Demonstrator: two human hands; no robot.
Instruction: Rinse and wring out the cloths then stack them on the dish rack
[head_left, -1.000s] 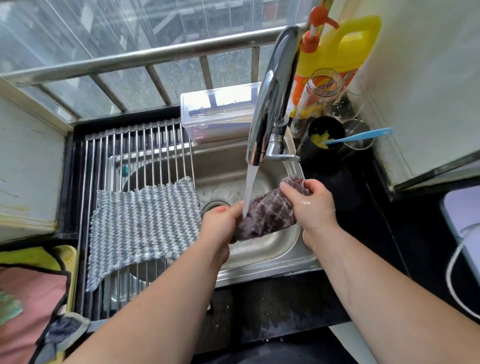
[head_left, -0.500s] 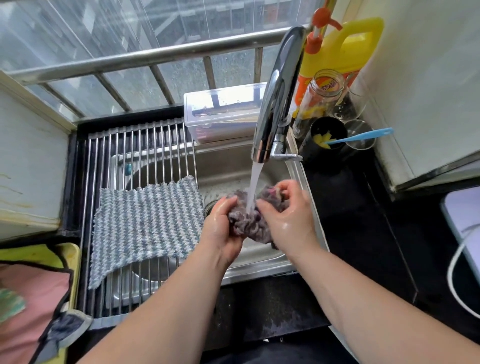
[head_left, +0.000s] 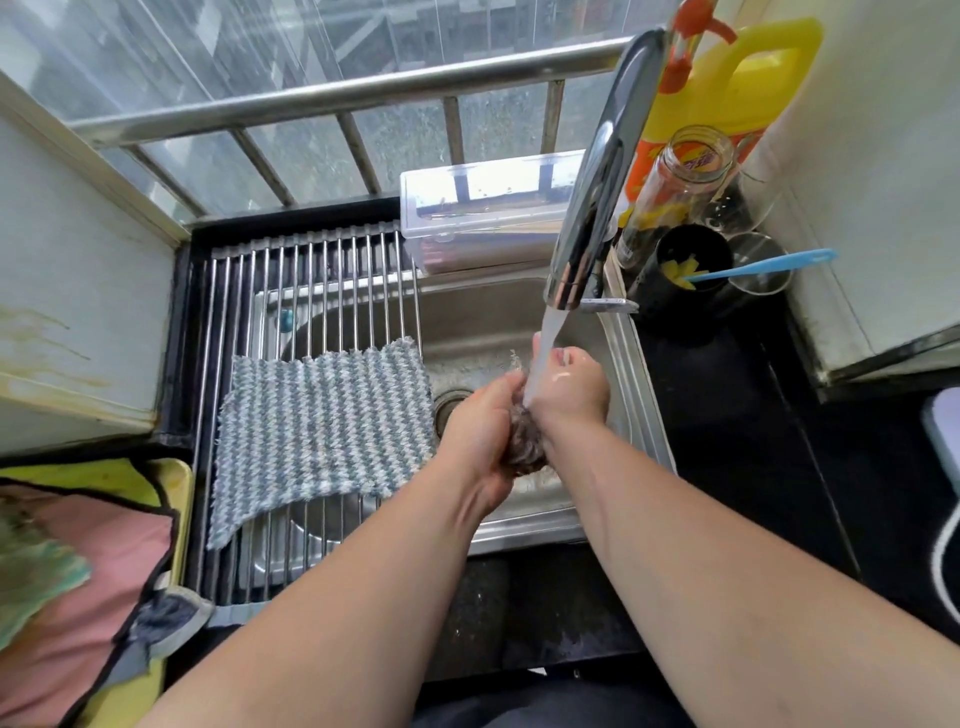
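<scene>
Head view: my fingers (head_left: 563, 358) are curled tight, both hands clamped on the dark cloth (head_left: 524, 447), which is bunched into a ball between the palms. My left hand (head_left: 480, 434) cups it from the side nearest the rack, my right hand (head_left: 571, 389) presses in from the tap side, and the water stream (head_left: 540, 358) lands right where the two meet. A second ago the cloth was stretched out as a roll between my hands; half a second ago it was gathering up; now it is squeezed so small that only a dark tuft shows below the wrists. I take that as rinsing turning into wringing, so this cloth is near ready to go across.

Outward from there, the hands hang over the sink (head_left: 621, 415), near its front right corner, under the tap (head_left: 597, 182). The striped cloth (head_left: 324, 426) already lies flat on the dish rack (head_left: 311, 275), along its right edge, and that is where this one should stack next. More cloths (head_left: 78, 571) wait past the rack's front left corner.
</scene>
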